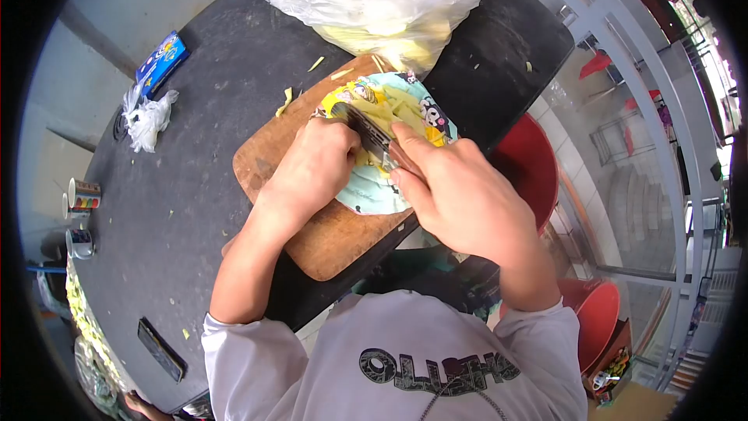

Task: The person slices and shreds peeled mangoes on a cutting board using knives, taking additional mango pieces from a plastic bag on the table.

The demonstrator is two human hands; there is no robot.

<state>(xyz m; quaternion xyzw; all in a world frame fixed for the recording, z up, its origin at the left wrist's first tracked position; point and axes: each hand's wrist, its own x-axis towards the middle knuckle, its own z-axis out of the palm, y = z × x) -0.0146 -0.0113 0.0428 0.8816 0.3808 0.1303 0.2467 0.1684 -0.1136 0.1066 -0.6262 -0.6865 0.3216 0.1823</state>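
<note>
A knife (372, 134) with a dark blade and brown handle is gripped in my right hand (460, 187), its blade slanting over a patterned plate (375, 193). My left hand (321, 157) is closed beside the blade, over the plate's left part; what its fingers hold is hidden. Pale yellow-green cut strips (397, 107) lie on the plate. Beneath the plate is a brown wooden cutting board (327, 248), angled on the black table (210, 109). A few cut scraps (285, 101) lie on the board's far left edge.
A white plastic bag (382, 8) full of yellow-green pieces stands beyond the board. At the left are a blue packet (162, 65), a crumpled bag (146, 120), cups (82, 193) and a phone (161, 349). Red tubs (523, 168) stand off the table's right side.
</note>
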